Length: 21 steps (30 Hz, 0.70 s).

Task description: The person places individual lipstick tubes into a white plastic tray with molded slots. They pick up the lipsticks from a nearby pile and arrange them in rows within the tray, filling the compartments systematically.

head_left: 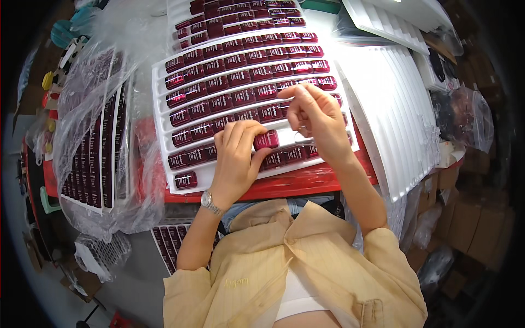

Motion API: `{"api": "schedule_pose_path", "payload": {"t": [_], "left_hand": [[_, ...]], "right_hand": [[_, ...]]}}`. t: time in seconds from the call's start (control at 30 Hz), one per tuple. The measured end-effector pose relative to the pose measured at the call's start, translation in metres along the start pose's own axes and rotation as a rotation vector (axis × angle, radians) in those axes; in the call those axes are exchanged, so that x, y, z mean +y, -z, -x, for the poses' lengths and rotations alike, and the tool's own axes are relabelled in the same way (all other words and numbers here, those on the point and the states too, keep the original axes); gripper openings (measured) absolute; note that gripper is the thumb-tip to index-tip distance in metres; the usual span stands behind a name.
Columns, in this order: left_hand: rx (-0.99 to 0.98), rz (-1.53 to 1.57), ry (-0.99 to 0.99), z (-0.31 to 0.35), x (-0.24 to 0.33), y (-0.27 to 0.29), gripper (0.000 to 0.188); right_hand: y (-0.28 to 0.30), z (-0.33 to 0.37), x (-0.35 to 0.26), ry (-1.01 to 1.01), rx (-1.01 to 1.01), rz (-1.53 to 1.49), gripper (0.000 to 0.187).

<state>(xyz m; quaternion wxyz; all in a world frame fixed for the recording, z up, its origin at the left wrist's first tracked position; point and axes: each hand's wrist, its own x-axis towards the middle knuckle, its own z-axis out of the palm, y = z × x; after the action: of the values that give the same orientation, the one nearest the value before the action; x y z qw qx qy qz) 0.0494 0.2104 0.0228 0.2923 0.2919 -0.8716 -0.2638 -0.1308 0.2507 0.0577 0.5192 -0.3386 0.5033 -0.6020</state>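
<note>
My left hand [238, 150] grips a small dark red rectangular bottle [266, 140] between thumb and fingers, low over the rows. Beneath it lies a white ribbed tray [163, 109] holding several rows of the same dark red bottles [217, 83] with pale print. Just right of the held bottle, my right hand [317, 117] hovers over the tray with its fingers curled in a pinch. Something thin and clear seems to show by its fingertips, too small to name. A single bottle [186, 180] lies at the tray's near left corner.
Empty white ribbed trays [388, 115] are stacked on the right. Clear plastic wraps more filled trays [90, 142] on the left. Red covering [262, 188] shows along the near table edge. Cardboard boxes [476, 224] stand at the far right.
</note>
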Motion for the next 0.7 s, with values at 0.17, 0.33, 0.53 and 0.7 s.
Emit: {"api": "schedule_pose_path", "payload": {"t": [0.17,0.33,0.53,0.7], "left_hand": [[0.039,0.313,0.057,0.005,0.010,-0.008,0.032],[0.020,0.951,0.437,0.005,0.009,-0.020,0.028],[0.049,1.322,0.588,-0.002,0.020,-0.027,0.031],[0.039,0.823,0.354,-0.007,0.021,-0.024,0.040]], "right_hand": [[-0.031,-0.001,0.014,0.141,-0.048,0.254,0.026],[-0.018,-0.005,0.013,0.178,0.011,-0.283,0.026],[0.004,-0.008,0.014,0.169,0.008,-0.646,0.028],[-0.001,-0.013,0.008,0.290,0.252,-0.151,0.018]]}}
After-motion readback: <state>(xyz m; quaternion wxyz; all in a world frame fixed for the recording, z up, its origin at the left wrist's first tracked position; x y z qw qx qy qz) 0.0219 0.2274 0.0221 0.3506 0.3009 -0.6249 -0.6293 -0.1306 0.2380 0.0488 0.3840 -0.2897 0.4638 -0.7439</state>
